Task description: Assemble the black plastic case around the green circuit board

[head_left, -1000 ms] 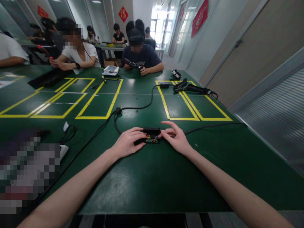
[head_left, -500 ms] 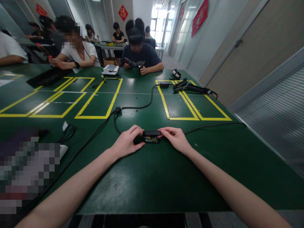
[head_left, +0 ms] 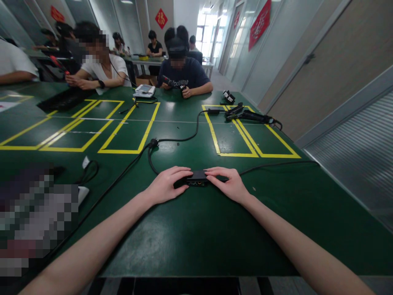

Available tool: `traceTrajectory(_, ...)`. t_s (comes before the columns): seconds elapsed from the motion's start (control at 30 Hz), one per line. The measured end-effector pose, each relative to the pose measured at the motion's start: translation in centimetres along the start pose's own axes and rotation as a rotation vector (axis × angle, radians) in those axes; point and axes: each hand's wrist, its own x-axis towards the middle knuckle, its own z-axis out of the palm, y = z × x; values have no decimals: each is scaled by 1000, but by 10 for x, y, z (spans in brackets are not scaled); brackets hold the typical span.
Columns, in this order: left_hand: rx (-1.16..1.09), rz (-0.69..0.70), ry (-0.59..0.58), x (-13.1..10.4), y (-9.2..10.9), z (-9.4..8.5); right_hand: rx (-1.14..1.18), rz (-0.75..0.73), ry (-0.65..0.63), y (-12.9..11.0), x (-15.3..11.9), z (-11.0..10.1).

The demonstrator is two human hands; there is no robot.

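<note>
Yellow tape outlines (head_left: 119, 151) on green table (head_left: 196, 237); white device (head_left: 144, 91) beyond; red wall sign (head_left: 161, 18).

- Two hands (head_left: 168, 184) (head_left: 229, 184) on one black case (head_left: 197, 175)
- Four red wall signs (head_left: 57, 14) (head_left: 161, 18) (head_left: 236, 19) (head_left: 260, 24)
- Two yellow-taped rectangles (head_left: 211, 131) (head_left: 283, 140) at right
- One cardboard box (head_left: 143, 80)
- One dark wristband (head_left: 101, 84)

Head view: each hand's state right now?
Left hand: holding the black case at its left end.
Right hand: holding the same case, right end.
</note>
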Motion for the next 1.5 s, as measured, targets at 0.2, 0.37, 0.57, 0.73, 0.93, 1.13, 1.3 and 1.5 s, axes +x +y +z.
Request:
traceTrajectory(0.2, -7, -37, -3, 1, 3, -1, -22, -89, 31, -1, -1, 1)
traceTrajectory(0.37, -12, -61, 2, 2, 4, -1, -66, -89, 55, -5, -1, 1)
traceTrajectory(0.57, -25, -22, -3, 3, 3, 0, -119, -94, 144, -8, 1, -2)
traceTrajectory(0.73, -25, -28, 1, 2, 1, 1, -124, -88, 131, -5, 1, -2)
traceTrajectory(0.93, -28, -29, -1, 3, 1, -1, -154, -138, 132, -4, 0, 1)
traceTrajectory(1.13, -44, -44, 12, 5, 1, -1, -255, -297, 66, -14, 2, 1)
traceTrajectory(1.3, -36, -54, -3, 8, 5, 2, -405, -505, -88, -30, 5, -4)
traceTrajectory(1.5, -44, -37, -33, 10, 13, 6, -529, -595, -56, -37, 7, -9)
